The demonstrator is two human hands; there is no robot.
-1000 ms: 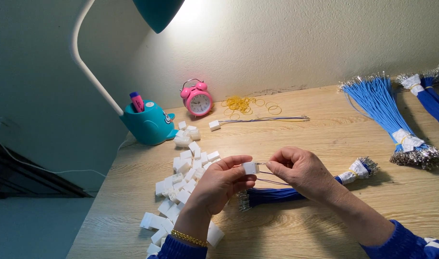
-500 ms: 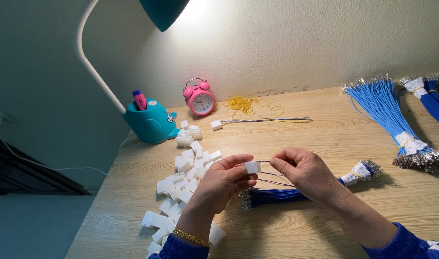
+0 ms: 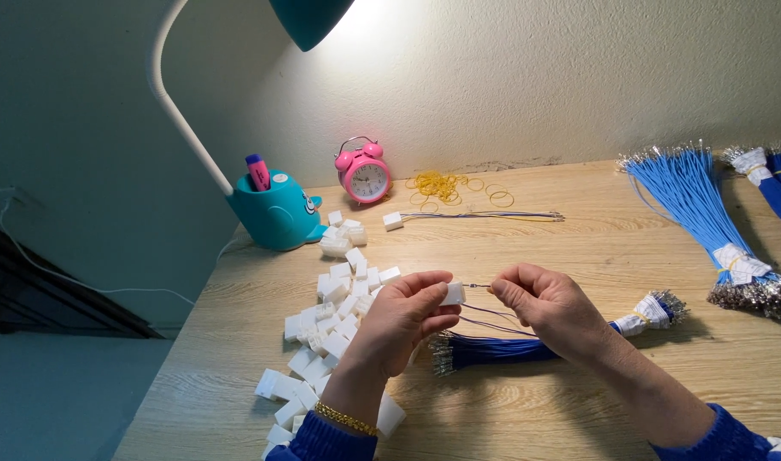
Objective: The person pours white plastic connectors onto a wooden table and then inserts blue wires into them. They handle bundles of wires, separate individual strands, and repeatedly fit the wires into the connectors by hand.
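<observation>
Plug: small white plastic block (image 3: 452, 294), thin wires trailing from it.
Left hand (image 3: 405, 323): closed around the plug.
Right hand (image 3: 551, 306): a thin wire (image 3: 477, 286) is pinched at the plug.

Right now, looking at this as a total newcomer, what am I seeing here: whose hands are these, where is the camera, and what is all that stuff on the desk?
There is no machine here: the picture comes from a camera on a person's head, looking down at their own two hands over a pale wooden desk. The left hand pinches a small white plastic connector block. The right hand holds a thin wire at that block. Below the hands lies a bundle of dark blue wires. To the left is a heap of white plastic blocks. Further back stand a teal whale-shaped pen holder, a pink alarm clock and yellow rubber bands. At the right lies a fan of light blue wires.
</observation>
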